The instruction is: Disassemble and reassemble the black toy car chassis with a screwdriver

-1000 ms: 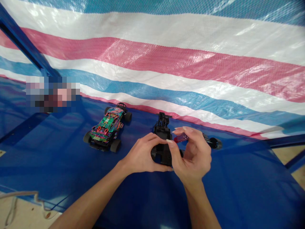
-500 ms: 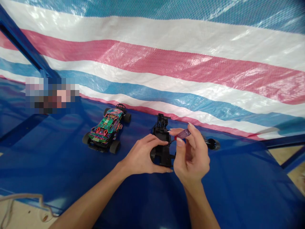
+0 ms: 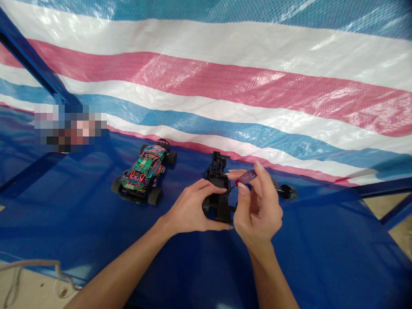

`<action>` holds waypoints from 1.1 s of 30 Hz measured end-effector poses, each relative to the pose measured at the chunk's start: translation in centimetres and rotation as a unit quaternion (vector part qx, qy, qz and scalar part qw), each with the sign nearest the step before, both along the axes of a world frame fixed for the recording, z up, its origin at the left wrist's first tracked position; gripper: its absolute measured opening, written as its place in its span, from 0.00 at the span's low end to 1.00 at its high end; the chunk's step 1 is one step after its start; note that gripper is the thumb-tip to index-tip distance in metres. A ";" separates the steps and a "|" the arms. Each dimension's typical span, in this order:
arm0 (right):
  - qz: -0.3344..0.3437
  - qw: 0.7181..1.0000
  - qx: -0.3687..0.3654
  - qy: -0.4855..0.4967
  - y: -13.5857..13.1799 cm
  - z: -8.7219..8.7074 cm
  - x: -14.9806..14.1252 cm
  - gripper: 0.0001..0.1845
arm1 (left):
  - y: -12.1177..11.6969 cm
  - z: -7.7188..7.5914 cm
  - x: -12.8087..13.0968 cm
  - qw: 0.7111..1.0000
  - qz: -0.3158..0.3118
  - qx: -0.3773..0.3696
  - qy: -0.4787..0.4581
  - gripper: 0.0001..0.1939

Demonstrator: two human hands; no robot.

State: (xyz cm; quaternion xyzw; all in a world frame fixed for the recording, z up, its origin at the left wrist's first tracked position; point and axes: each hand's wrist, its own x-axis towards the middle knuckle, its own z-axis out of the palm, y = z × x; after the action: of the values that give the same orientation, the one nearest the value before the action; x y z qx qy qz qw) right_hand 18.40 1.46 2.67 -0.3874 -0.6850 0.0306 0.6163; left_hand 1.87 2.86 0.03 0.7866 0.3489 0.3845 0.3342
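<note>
The black chassis (image 3: 218, 179) was set lengthwise on the blue table (image 3: 180, 266), in front of the person. Its near end was spanned and steadied by the left grip (image 3: 189, 208), with the forefinger laid across it and the thumb at the near edge. A screwdriver (image 3: 247, 176) with a purple and red handle was pinched in the right grip (image 3: 259, 212), its shaft slanted down toward the chassis beside the left forefinger. Whether the tip was seated could not be told. By judgement, a fastener was being worked on; for the next move, the tip had to be held in line and the handle turned while the chassis was braced. To the left, a colourful toy car (image 3: 141, 171) was parked; to the right, beyond the right grip, a dark round part (image 3: 288, 192) was seen.
</note>
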 end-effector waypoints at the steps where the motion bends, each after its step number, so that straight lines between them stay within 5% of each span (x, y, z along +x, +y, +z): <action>1: 0.010 1.000 0.008 -0.006 0.1 0.0 0.0 0.33 | 0.0 0.1 0.0 1.000 -0.001 0.000 0.002 0.33; 7: -0.019 0.997 0.068 0.006 0.6 0.6 0.3 0.34 | 0.0 0.2 0.0 1.000 -0.002 -0.003 0.010 0.33; 16: 0.013 1.000 0.003 0.012 0.1 -0.3 0.1 0.35 | 0.0 -0.3 0.0 1.000 -0.001 0.009 -0.003 0.34; 22: 0.006 0.999 0.048 0.006 0.4 0.3 0.3 0.30 | 0.0 0.0 0.0 1.000 -0.002 0.013 0.011 0.31; 33: 0.017 0.998 0.029 0.047 0.2 0.2 0.0 0.39 | 0.0 -0.1 0.0 1.000 -0.002 0.024 -0.001 0.32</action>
State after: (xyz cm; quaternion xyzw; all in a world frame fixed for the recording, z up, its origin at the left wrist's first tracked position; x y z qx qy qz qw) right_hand 18.44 1.68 2.85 -0.3561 -0.6622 0.0394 0.6581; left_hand 1.88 2.89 -0.04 0.7947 0.3380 0.3924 0.3165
